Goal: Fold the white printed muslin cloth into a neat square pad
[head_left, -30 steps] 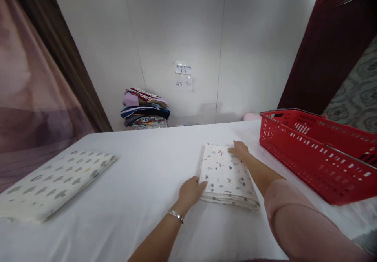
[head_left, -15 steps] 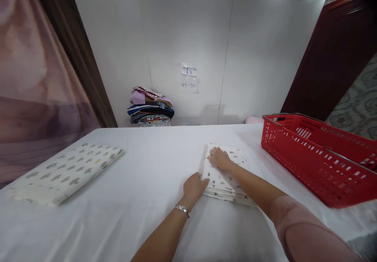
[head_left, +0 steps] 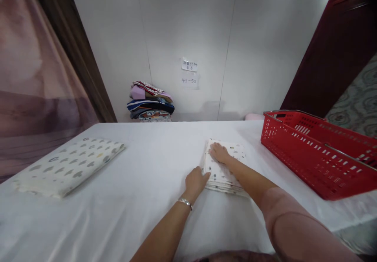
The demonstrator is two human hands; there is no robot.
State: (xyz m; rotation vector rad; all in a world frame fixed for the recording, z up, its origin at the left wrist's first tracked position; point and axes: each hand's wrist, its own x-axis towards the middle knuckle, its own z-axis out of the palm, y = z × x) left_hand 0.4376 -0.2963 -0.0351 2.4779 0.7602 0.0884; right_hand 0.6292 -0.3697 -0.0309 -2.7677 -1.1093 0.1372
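Note:
A white cloth with small dark prints, folded into a thick square of several layers, lies on the white-covered table right of centre. My right hand rests flat on its upper part, fingers spread. At the cloth's near left edge is my left hand, its thumb over the top layer and its other fingers curled at the side, partly hidden. A silver bracelet circles my left wrist. Farther left lies another folded cloth, cream with grey cloud-like shapes.
On the right stands a red plastic basket with metal handles. A pile of folded fabrics sits beyond the table's far edge, against the grey wall. Paper signs are stuck on that wall. A pink curtain hangs at the left.
The view has tilted and shifted slightly. Both hands keep nearly the same places on the folded cloth, and the left one seems to have moved a little closer over its edge.

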